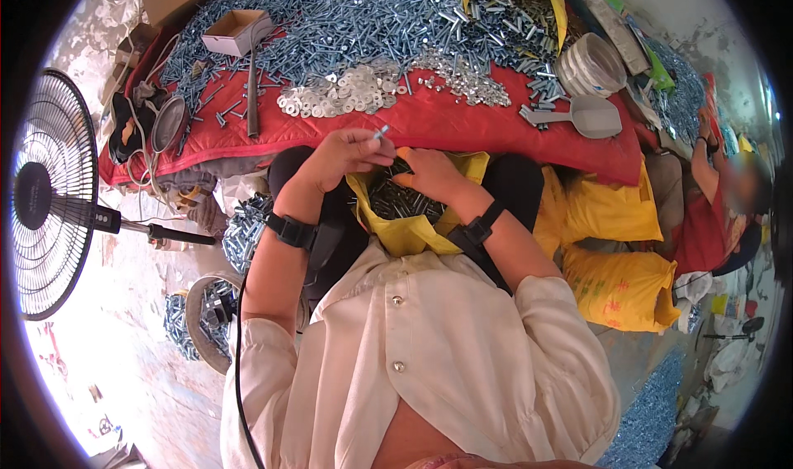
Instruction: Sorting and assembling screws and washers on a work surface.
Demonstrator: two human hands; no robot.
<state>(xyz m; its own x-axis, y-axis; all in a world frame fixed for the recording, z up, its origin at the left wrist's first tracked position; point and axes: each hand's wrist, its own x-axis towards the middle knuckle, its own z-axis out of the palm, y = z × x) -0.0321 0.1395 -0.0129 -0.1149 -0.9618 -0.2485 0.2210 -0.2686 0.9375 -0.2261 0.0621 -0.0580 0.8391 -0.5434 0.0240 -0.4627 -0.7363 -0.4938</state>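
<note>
My left hand [351, 157] is raised over the left rim of an open yellow bag [413, 236], its fingertips pinched on a small bluish metal bolt [382, 132]. My right hand [434, 176] hangs over the same bag, thumb and forefinger apart, with nothing visible between them. An orange cover shows at one of its fingertips. The bag sits between my knees and holds many dark, slim metal pieces [402, 200]. Beyond my hands, a pile of flat pale washers [343, 93] and a pile of small shiny metal parts [467, 80] lie on a red quilted cloth [273, 142].
A large heap of bolts [330, 31] covers the far surface, with a small white box [238, 35] on it. A grey scoop [595, 118] and stacked tubs [591, 66] are at right. Yellow sacks [619, 287] and another person [702, 213] are farther right. A fan [49, 192] stands left.
</note>
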